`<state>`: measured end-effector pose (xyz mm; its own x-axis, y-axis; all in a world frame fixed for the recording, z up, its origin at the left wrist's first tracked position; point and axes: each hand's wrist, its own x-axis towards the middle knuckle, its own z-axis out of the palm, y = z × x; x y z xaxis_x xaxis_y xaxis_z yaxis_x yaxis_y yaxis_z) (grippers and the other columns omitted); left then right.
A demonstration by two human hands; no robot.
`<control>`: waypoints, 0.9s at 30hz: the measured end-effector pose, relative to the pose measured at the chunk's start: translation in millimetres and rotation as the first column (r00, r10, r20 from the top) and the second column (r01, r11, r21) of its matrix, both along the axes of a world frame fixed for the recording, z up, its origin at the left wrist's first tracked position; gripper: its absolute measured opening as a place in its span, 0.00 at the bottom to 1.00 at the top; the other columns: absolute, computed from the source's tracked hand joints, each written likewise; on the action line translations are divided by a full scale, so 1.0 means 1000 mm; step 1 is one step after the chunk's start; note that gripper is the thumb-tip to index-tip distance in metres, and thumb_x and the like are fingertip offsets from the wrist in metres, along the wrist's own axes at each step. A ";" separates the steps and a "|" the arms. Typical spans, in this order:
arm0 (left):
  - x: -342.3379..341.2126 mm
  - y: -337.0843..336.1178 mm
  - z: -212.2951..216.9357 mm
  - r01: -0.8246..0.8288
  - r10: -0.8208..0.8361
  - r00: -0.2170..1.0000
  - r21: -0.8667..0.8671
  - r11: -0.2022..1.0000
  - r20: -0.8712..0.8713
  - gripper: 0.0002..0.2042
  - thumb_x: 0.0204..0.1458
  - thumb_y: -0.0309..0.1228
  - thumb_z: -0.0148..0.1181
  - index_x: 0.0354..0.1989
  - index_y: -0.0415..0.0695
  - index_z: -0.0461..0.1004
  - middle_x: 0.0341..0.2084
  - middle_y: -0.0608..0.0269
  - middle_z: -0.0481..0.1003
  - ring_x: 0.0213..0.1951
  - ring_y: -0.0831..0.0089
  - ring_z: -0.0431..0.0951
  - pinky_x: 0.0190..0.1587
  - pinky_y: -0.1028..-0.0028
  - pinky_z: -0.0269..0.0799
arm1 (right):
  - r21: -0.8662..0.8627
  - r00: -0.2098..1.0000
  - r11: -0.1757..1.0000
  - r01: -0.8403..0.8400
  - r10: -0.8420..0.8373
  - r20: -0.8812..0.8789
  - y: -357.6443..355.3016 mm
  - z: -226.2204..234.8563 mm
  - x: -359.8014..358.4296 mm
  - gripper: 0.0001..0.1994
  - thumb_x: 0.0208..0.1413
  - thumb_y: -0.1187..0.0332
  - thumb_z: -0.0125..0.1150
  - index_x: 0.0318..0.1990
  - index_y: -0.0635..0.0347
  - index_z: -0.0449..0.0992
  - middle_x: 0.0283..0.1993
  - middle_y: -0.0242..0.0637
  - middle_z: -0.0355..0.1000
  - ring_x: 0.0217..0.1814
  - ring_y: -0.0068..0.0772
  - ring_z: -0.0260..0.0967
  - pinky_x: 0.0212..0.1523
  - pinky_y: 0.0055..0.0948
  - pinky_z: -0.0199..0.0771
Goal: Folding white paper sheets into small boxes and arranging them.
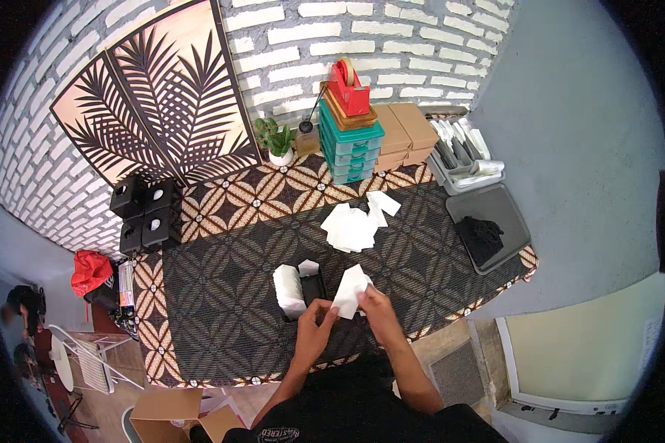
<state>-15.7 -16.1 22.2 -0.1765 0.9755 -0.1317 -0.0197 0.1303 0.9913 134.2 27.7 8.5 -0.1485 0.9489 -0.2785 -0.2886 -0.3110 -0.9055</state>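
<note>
Between my two hands, above the near part of the table, is a small stack of white paper slips. My right hand pinches its right side between thumb and fingers. The fingertips of my left hand close on its lower left corner. Just beyond my left hand stands a black holder, with a row of upright white folded papers along its left side. A loose pile of white slips lies farther back on the dark patterned mat.
On the right are a grey tray with black cloth and a bin of white packets. Behind stand green drawers, a red tape dispenser, brown boxes and a plant. Black boxes sit far left.
</note>
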 end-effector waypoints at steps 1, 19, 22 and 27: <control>-0.001 -0.001 -0.005 -0.004 0.004 1.000 0.000 1.000 -0.001 0.06 0.56 0.27 0.59 0.35 0.36 0.73 0.24 0.66 0.74 0.27 0.83 0.69 0.31 0.78 0.65 | 0.000 1.000 1.000 -0.004 0.004 -0.001 -0.002 0.004 -0.006 0.09 0.58 0.66 0.60 0.36 0.65 0.78 0.35 0.27 0.71 0.35 0.19 0.66 0.39 0.22 0.66; -0.021 -0.015 -0.021 -0.062 0.059 0.994 -0.035 0.997 -0.093 0.07 0.58 0.27 0.56 0.40 0.36 0.71 0.31 0.61 0.77 0.31 0.77 0.75 0.37 0.76 0.70 | 0.150 0.859 0.941 -0.304 0.203 0.470 0.016 0.016 -0.011 0.07 0.55 0.68 0.63 0.36 0.62 0.77 0.29 0.25 0.70 0.29 0.15 0.61 0.30 0.21 0.62; -0.019 -0.015 -0.021 -0.191 0.191 0.982 0.038 0.981 0.003 0.07 0.59 0.26 0.53 0.43 0.36 0.70 0.33 0.61 0.74 0.31 0.77 0.73 0.35 0.76 0.69 | 0.286 0.883 0.940 -0.187 0.033 0.468 0.028 0.007 -0.022 0.08 0.53 0.69 0.64 0.36 0.64 0.76 0.27 0.31 0.68 0.27 0.19 0.61 0.29 0.24 0.63; -0.029 -0.021 -0.027 -0.349 0.320 0.925 0.123 0.929 0.206 0.09 0.64 0.29 0.44 0.35 0.38 0.67 0.26 0.64 0.66 0.27 0.78 0.66 0.33 0.76 0.64 | 0.412 0.826 0.884 -0.219 -0.058 0.561 0.051 0.009 -0.052 0.08 0.52 0.73 0.64 0.36 0.68 0.74 0.28 0.36 0.67 0.27 0.26 0.63 0.29 0.27 0.64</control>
<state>-44.9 -37.5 -5.0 -0.4837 0.8741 -0.0439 -0.2140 -0.0695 0.9744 81.9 79.0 17.0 -0.1852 0.9767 0.1080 0.3008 0.1610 -0.9400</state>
